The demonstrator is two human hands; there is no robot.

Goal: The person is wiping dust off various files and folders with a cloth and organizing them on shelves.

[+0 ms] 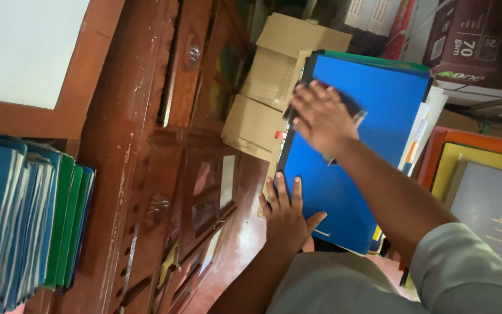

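Note:
A blue folder (373, 110) lies on top of a stack of files, with green and white edges showing at its far side. My right hand (321, 116) lies flat on its upper left part, fingers spread, over a dark clip or cloth that is blurred. My left hand (286, 212) grips the folder's near left edge, thumb on top of the cover. Both arms reach in from the bottom right, and a grey sleeve covers my right upper arm.
Folded brown cardboard (268, 87) lies beyond the folder. A wooden cabinet with glass doors (164, 145) fills the middle. Blue and green files (24, 227) stand on a shelf at left. Orange and yellow folders (477, 157) lie at right; printed boxes (466, 40) are stacked behind.

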